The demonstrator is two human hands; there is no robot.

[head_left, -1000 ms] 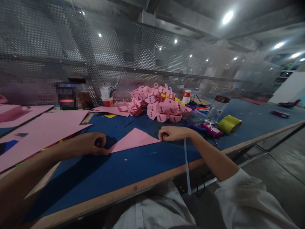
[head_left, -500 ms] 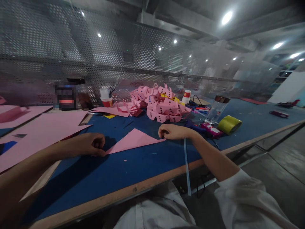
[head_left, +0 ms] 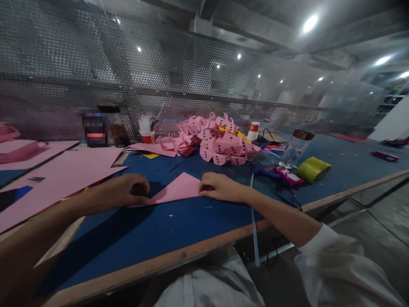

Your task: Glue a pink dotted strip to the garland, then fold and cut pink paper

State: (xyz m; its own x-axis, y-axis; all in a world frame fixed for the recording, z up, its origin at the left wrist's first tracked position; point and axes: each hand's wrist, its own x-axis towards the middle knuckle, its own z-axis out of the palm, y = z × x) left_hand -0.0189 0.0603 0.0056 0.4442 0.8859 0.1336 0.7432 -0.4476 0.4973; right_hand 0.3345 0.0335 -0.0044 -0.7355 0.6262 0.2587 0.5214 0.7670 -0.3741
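Note:
A folded triangle of pink paper (head_left: 179,187) lies on the blue tabletop in front of me, its peak pointing away. My left hand (head_left: 128,192) is closed, with thumb and fingertips at the paper's left corner. Over the right part of the sheet, my right hand (head_left: 219,187) has curled fingers pressed on the paper and covers its right corner. Beyond the hands is a heap of folded pink paper shapes (head_left: 228,147) marked with dark dots.
Large pink sheets (head_left: 79,170) spread at the left. On the right are a glue gun (head_left: 265,170), a clear jar (head_left: 295,149) with a brown lid and a yellow-green roll (head_left: 315,169). Paper cups (head_left: 148,136) stand at the back, before a perforated metal screen (head_left: 191,85).
My right hand has slid left along the folded paper, from its right tip towards the middle. My left hand stays at the left corner. The view has shifted slightly.

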